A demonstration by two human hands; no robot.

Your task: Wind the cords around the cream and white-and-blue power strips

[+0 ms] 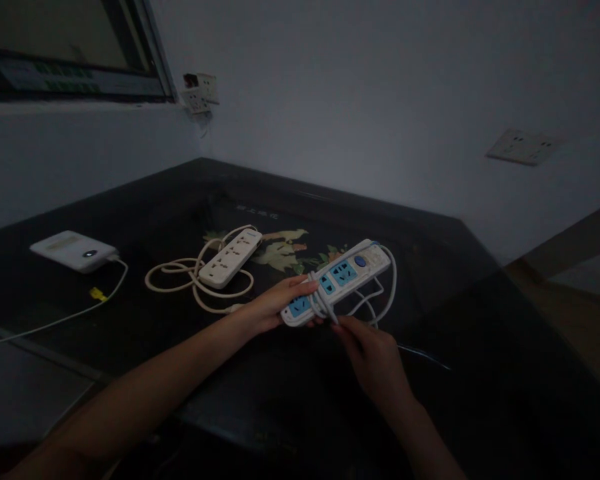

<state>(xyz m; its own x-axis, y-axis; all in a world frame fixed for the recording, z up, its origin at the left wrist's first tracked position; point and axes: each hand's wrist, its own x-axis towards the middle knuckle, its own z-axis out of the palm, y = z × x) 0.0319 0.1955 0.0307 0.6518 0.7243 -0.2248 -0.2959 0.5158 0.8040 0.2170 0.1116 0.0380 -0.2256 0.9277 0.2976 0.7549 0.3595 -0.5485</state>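
A white power strip with blue socket panels (367,259) is held at a slant above the dark table, its far end up and to the right. My left hand (285,299) grips its near end, thumb on top and fingers underneath. The white power cord (322,308) is wound round the strip beside my thumb, and more of it loops behind and past the far end. With closed fingers, my right hand (373,343) pinches the cord just below the strip. An all-white power strip (231,259) lies to the left, its cord coiled around it.
The glossy black table (220,400) carries a floral print. At left lies a white box-shaped device (73,250) with a cable (117,283) bearing a yellow tag. Wall sockets (523,147) sit at right, with more sockets (200,93) in the corner near a window (70,47).
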